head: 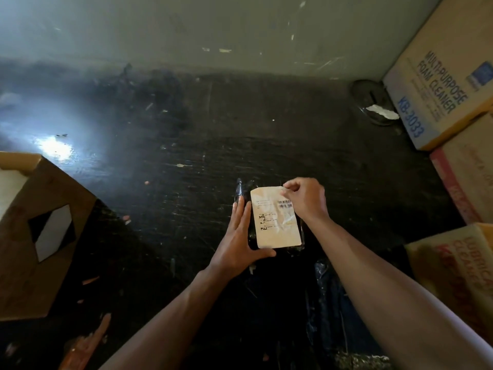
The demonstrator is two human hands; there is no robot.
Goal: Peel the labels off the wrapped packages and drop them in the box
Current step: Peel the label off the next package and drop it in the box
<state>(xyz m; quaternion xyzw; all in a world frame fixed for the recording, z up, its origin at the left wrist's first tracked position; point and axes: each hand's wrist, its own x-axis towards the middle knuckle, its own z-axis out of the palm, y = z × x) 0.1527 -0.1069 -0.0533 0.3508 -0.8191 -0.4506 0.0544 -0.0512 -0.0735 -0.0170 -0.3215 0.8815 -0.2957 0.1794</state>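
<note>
On the dark floor, the left hand [237, 236] lies flat and released against the black-wrapped package [244, 190] while the right hand [306, 198] fingers pinch the label [274, 222] at its top corner

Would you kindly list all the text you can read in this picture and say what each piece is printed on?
"MULTI-PURPOSE FOAM CLEANER": top carton at right.
"KB-3033": same carton, blue print.
"LUBRICA… CLEANER", red, partly cut off: lower right carton.
Label on the wrapped package: barcode and small print, too small to read.
Middle carton: faded print, unreadable.
</note>
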